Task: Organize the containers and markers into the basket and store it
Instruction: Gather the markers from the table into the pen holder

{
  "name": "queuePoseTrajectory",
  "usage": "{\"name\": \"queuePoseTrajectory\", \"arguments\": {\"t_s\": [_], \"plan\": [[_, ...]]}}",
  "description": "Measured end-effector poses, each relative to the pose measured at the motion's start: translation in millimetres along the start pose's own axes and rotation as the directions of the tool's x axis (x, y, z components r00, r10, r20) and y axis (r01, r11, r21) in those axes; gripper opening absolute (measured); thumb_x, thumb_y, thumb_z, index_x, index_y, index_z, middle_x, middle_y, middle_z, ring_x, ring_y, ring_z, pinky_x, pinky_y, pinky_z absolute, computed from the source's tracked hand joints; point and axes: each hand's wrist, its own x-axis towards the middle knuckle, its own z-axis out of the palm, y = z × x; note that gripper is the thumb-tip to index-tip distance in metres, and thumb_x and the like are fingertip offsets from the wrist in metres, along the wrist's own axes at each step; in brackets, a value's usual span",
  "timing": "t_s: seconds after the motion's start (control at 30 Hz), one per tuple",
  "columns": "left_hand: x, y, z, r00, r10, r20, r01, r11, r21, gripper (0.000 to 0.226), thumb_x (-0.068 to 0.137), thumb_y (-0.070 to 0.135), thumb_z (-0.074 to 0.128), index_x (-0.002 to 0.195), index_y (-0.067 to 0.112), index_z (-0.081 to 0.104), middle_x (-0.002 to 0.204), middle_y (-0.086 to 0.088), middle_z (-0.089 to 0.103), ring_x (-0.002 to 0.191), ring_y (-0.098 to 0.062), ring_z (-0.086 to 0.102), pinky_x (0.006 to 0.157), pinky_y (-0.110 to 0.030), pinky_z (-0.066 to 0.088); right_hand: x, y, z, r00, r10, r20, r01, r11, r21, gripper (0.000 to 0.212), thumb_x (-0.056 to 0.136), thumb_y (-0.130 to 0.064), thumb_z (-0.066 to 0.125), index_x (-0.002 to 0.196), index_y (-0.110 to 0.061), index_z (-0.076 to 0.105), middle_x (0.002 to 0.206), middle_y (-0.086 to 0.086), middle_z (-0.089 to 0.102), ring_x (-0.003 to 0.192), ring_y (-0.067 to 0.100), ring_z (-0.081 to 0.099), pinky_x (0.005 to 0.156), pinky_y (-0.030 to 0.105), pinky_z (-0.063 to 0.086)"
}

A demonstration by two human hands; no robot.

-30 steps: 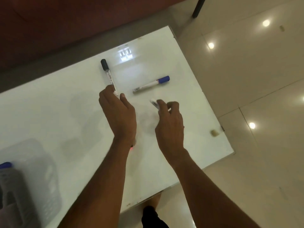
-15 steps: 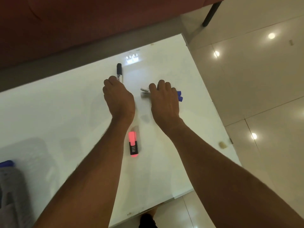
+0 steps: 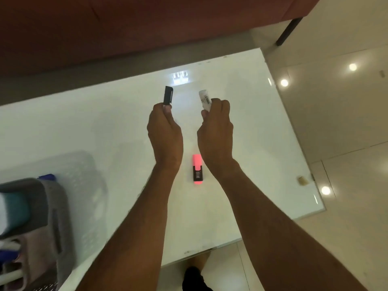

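Fingers (image 3: 165, 109) of left hand (image 3: 164, 133) clenched round a black-capped marker (image 3: 168, 95), cap end pointing away. Right hand (image 3: 216, 131) grasps a white marker (image 3: 204, 99), possibly more than one. Both held above the white counter (image 3: 84, 127). Pink highlighter (image 3: 197, 167) lies between the wrists. Grey basket (image 3: 52, 206) at near left, containers inside.

Glossy white table (image 3: 262, 143); grey plastic basket (image 3: 60, 217).
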Motion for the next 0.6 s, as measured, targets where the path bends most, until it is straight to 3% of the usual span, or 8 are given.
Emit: {"name": "queuePoseTrajectory", "arguments": {"t_s": [0.07, 0.13, 0.23, 0.37, 0.5, 0.6], "plan": [[-6.5, -8.0, -23.0, 1.000, -0.008, 0.021, 0.009, 0.998, -0.064, 0.028, 0.112, 0.022, 0.040, 0.115, 0.008, 0.065, 0.099, -0.002, 0.069, 0.089, -0.015, 0.064, 0.081, -0.021, 0.050, -14.3, -20.3, 2.5, 1.000, 0.015, 0.027, -0.017, 0.998, 0.067, 0.015, 0.105, -0.007, 0.048, 0.119, -0.004, 0.053, 0.114, 0.008, 0.060, 0.080, 0.019, 0.052, 0.067, 0.023, 0.031], [-11.9, -16.0, -46.1, 0.999, -0.029, 0.021, 0.031, 0.994, -0.105, 0.028, 0.113, 0.022, 0.039, 0.114, 0.008, 0.064, 0.096, 0.000, 0.067, 0.086, -0.014, 0.061, 0.080, -0.021, 0.048, -29.2, -39.3, 6.2, 0.995, 0.052, 0.080, -0.061, 0.991, 0.117, 0.019, 0.103, -0.002, 0.047, 0.120, -0.009, 0.052, 0.113, 0.003, 0.065, 0.094, 0.015, 0.060, 0.072, 0.021, 0.033], [-18.1, -34.4, -87.7, 0.997, -0.065, -0.033, 0.061, 0.992, -0.111, 0.028, 0.113, 0.024, 0.039, 0.112, 0.011, 0.063, 0.091, 0.003, 0.065, 0.082, -0.014, 0.060, 0.074, -0.019, 0.046, -59.0, -71.4, 20.5, 0.990, 0.050, 0.133, -0.067, 0.990, 0.124, 0.017, 0.104, -0.004, 0.047, 0.119, -0.011, 0.051, 0.108, 0.002, 0.066, 0.089, 0.013, 0.058, 0.073, 0.024, 0.037], [-23.0, -62.2, -137.4, 0.979, -0.162, -0.127, 0.152, 0.985, -0.082, 0.028, 0.111, 0.030, 0.042, 0.114, 0.012, 0.062, 0.093, 0.007, 0.064, 0.077, -0.008, 0.060, 0.066, -0.003, 0.042, -97.8, -106.7, 43.5, 0.986, 0.036, 0.165, -0.058, 0.989, 0.134, 0.009, 0.107, -0.013, 0.045, 0.114, -0.010, 0.049, 0.100, 0.000, 0.061, 0.089, 0.026, 0.062, 0.070, 0.034, 0.043], [-29.7, -92.6, -174.7, 0.967, -0.216, -0.137, 0.213, 0.976, -0.032, 0.027, 0.112, 0.028, 0.041, 0.115, 0.010, 0.061, 0.094, 0.005, 0.062, 0.080, -0.013, 0.060, 0.064, -0.014, 0.038, -126.7, -134.6, 66.3, 0.974, 0.005, 0.227, -0.036, 0.991, 0.132, 0.009, 0.106, -0.014, 0.044, 0.114, -0.010, 0.047, 0.107, 0.006, 0.066, 0.092, 0.032, 0.063, 0.072, 0.036, 0.045], [-34.5, -116.4, -201.1, 0.956, -0.252, -0.148, 0.253, 0.967, -0.015, 0.026, 0.113, 0.026, 0.039, 0.112, 0.009, 0.059, 0.091, 0.002, 0.060, 0.079, -0.016, 0.058, 0.058, -0.013, 0.036, -145.0, -159.0, 85.0, 0.963, -0.056, 0.263, 0.025, 0.992, 0.123, 0.012, 0.107, -0.015, 0.044, 0.115, -0.008, 0.047, 0.107, 0.008, 0.065, 0.083, 0.028, 0.054, 0.070, 0.033, 0.038]]}}
